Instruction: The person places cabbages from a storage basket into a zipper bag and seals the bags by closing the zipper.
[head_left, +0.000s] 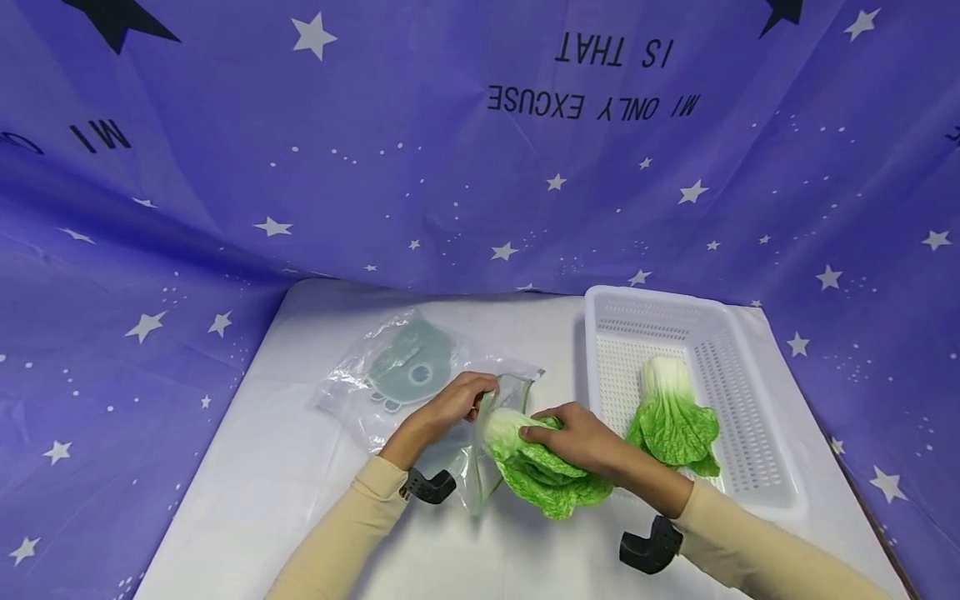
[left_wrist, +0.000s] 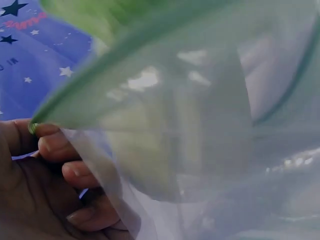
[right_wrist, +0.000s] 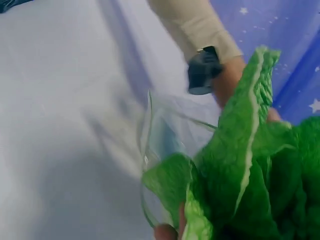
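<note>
My left hand (head_left: 457, 400) pinches the rim of a clear zip bag (head_left: 480, 467) near one corner, as the left wrist view shows up close. The bag has a green-edged mouth, which gapes toward the right, and a pale green animal print (head_left: 412, 367). My right hand (head_left: 573, 437) grips a leafy Chinese cabbage (head_left: 551, 483) around its side. Its white stem end points left into the bag's mouth, and its green leaves hang outside. In the left wrist view the pale stem (left_wrist: 150, 160) shows through the plastic. Green leaves (right_wrist: 250, 175) fill much of the right wrist view.
A white perforated plastic basket (head_left: 750, 400) stands on the right of the white table (head_left: 247, 483). Inside it lies a second Chinese cabbage (head_left: 671, 417), stem toward the back. A purple star-printed cloth (head_left: 450, 167) hangs behind the table.
</note>
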